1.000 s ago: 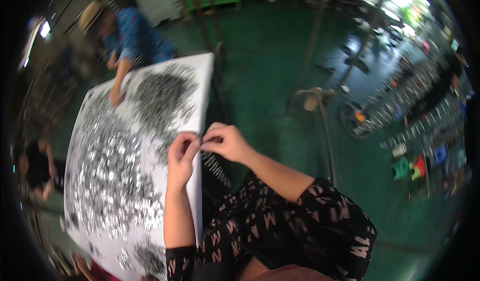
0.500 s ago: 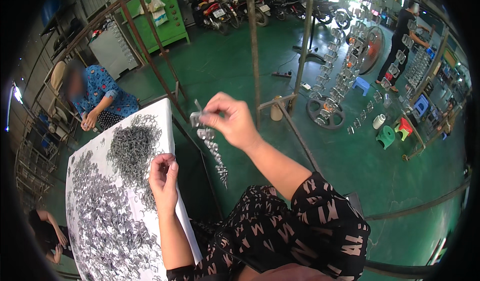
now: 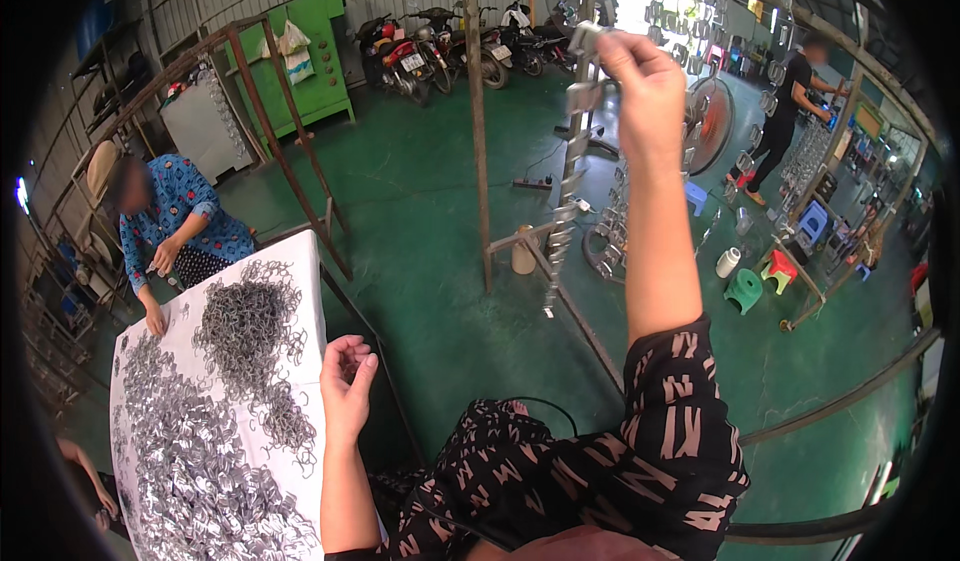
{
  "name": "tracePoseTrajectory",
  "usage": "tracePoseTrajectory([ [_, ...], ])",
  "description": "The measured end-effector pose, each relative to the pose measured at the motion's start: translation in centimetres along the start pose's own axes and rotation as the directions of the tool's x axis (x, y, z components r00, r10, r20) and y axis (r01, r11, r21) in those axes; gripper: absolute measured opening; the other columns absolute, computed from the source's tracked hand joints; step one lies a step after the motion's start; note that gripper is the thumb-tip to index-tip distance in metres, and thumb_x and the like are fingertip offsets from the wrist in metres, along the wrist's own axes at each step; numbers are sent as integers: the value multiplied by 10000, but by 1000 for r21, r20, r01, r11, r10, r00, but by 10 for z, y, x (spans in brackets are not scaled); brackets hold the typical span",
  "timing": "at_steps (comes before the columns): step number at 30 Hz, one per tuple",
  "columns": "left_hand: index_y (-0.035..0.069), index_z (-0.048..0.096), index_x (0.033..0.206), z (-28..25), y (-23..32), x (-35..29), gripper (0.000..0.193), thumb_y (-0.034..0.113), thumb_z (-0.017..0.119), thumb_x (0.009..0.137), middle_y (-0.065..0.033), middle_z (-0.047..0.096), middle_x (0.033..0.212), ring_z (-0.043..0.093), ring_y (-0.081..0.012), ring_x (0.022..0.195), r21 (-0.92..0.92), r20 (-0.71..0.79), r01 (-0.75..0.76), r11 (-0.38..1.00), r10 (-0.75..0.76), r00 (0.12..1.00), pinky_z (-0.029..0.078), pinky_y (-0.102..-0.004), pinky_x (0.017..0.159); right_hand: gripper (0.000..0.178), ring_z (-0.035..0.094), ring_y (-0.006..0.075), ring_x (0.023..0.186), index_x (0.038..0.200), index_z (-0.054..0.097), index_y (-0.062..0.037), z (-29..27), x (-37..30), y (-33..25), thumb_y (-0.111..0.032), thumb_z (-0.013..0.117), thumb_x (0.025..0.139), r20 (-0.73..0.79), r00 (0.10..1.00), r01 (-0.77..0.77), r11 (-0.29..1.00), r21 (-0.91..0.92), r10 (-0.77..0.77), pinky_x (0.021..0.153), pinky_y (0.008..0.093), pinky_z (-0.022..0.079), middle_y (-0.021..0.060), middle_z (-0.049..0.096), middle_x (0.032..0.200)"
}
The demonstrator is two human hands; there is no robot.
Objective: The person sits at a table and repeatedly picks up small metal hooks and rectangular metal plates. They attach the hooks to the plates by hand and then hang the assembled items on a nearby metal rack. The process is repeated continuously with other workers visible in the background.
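Observation:
My right hand [image 3: 645, 86] is raised high, thumb and fingers pinched on the top of a chain of linked metal clips [image 3: 566, 196]. The chain dangles free over the floor, well right of the table. At the right edge of the white-covered table [image 3: 308, 306] is my left hand [image 3: 347, 376], palm up with curled fingers; something small and dark seems to lie in them, too hidden to name. Beside it on the table sits a pile of dark wire hooks [image 3: 245, 326]. A wide heap of shiny metal clips [image 3: 205, 451] covers the nearer part.
Across the table a co-worker in a blue patterned shirt [image 3: 185, 201] reaches onto it. Metal frame posts [image 3: 478, 131] rise ahead. Strings of clips [image 3: 685, 6] hang at upper right near a fan [image 3: 708, 126]. Stools [image 3: 743, 289] and a standing person [image 3: 790, 101] are farther right.
My right hand has risen up and to the right, carrying the chain away from the table. My left hand stays near the table edge. The co-worker's hand has come down onto the table.

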State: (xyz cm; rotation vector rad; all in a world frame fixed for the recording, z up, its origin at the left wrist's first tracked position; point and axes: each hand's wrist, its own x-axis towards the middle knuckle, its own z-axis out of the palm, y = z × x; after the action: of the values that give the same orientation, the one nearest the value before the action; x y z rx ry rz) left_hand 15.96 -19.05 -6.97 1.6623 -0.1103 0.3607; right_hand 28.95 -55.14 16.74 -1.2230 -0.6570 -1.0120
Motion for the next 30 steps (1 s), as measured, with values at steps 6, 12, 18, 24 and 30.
tracePoseTrajectory([
  [6, 21, 539, 1132, 3, -9, 1, 301, 39, 659, 857, -33, 577, 971, 534, -107, 868, -11, 0, 2, 1000, -2, 1000, 459, -254, 821, 216, 577, 88, 784, 989, 686, 15, -52, 62, -15, -135, 737, 841, -155, 983, 79, 990, -116, -97, 719, 214, 435, 32, 677, 877],
  [12, 14, 534, 1132, 0, -19, -5, 292, 35, 647, 864, -37, 572, 967, 536, -105, 871, -15, -25, 46, 999, -47, 999, 466, -246, 811, 272, 581, 96, 801, 987, 687, 17, -129, 140, -9, -171, 775, 811, -253, 944, 159, 964, -215, -212, 728, 220, 434, 35, 682, 898],
  [18, 2, 532, 1128, 10, -32, -4, 279, 27, 633, 869, -44, 572, 975, 541, -107, 878, -58, 4, 68, 996, -68, 998, 471, -243, 818, 283, 612, 125, 888, 996, 685, 29, -187, 200, -41, -165, 776, 811, -278, 926, 153, 928, -339, -254, 813, 248, 449, 67, 694, 947],
  [24, -1, 532, 1128, 7, -35, -6, 275, 20, 628, 870, -45, 574, 977, 545, -107, 881, -27, -6, 85, 996, -85, 996, 474, -243, 819, 363, 611, 124, 890, 1034, 689, 11, -182, 210, -60, -248, 789, 801, -389, 910, -26, 917, -398, -143, 807, 253, 452, 52, 696, 960],
  [30, -1, 534, 1127, 9, -41, -5, 270, 12, 623, 873, -41, 576, 970, 548, -107, 880, -43, 7, 89, 995, -89, 996, 474, -240, 823, 313, 604, 116, 815, 1014, 705, -10, -216, 239, -58, -230, 776, 804, -310, 942, -40, 870, -491, -132, 708, 262, 469, 41, 695, 945],
])
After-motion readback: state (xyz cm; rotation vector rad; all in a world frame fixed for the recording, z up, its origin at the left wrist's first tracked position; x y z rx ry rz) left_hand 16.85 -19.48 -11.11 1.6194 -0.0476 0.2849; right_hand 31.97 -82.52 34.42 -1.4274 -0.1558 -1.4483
